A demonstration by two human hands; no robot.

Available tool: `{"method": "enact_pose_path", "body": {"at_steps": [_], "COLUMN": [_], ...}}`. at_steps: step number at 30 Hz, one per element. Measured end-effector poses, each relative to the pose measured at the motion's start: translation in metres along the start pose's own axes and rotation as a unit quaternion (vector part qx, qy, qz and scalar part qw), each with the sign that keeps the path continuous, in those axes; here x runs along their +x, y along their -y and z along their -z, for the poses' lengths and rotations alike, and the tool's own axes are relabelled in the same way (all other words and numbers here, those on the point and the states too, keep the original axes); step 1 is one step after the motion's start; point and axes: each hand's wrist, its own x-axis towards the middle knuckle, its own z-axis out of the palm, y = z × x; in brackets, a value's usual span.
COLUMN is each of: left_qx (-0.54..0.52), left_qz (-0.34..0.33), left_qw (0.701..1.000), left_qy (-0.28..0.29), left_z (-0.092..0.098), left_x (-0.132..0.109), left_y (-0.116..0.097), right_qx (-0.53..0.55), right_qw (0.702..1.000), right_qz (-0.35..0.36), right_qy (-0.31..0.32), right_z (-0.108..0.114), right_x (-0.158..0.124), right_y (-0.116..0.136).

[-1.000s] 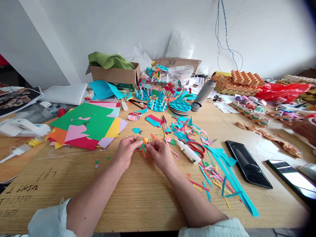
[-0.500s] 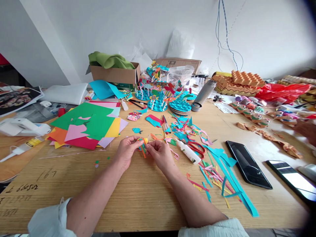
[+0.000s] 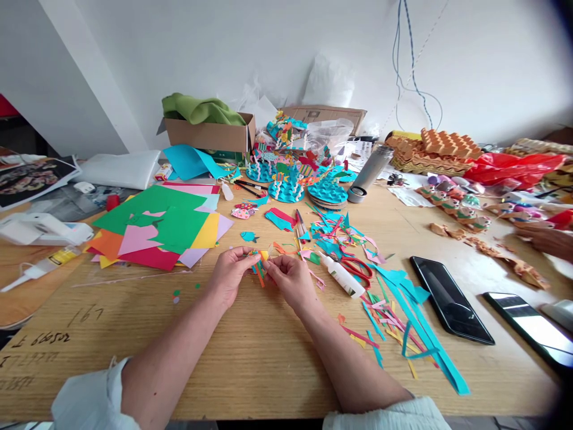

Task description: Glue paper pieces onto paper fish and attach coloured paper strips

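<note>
Between my two hands, just above the table, is a small yellow paper cutout with orange and blue strips on it. My left hand pinches its left side, and some strips hang below those fingertips. My right hand has thumb and finger closed at the cutout's right edge; the fingertips partly cover it. A blue paper fish lies just beyond my left hand. To the right of my right hand are a white glue bottle and red-handled scissors.
Coloured paper sheets are piled at left. Paper scraps and long blue strips spread to the right, near a black phone. Blue sea-scene models and a steel flask stand behind. Another person's hand is at far right.
My hands stay in nearly the same place, with the yellow part of the cutout showing slightly more. The other person's hand at far right has shifted a little.
</note>
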Motion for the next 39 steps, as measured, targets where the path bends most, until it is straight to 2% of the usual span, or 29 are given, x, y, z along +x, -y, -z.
{"method": "enact_pose_path", "body": {"at_steps": [6, 39], "left_qx": [0.001, -0.019], "left_qz": [0.006, 0.025], "left_qw": [1.0, 0.999], "left_qy": [-0.014, -0.014], "left_z": [0.001, -0.0004], "left_x": [0.0001, -0.0005], "left_y": [-0.0018, -0.0042], "right_qx": [-0.023, -0.047], "right_qw": [1.0, 0.999], "right_qz": [0.009, -0.006], "right_qy": [-0.013, -0.006], "right_z": [0.0008, 0.0014], "right_x": [0.0004, 0.0006], "right_y": [-0.0015, -0.0023]}}
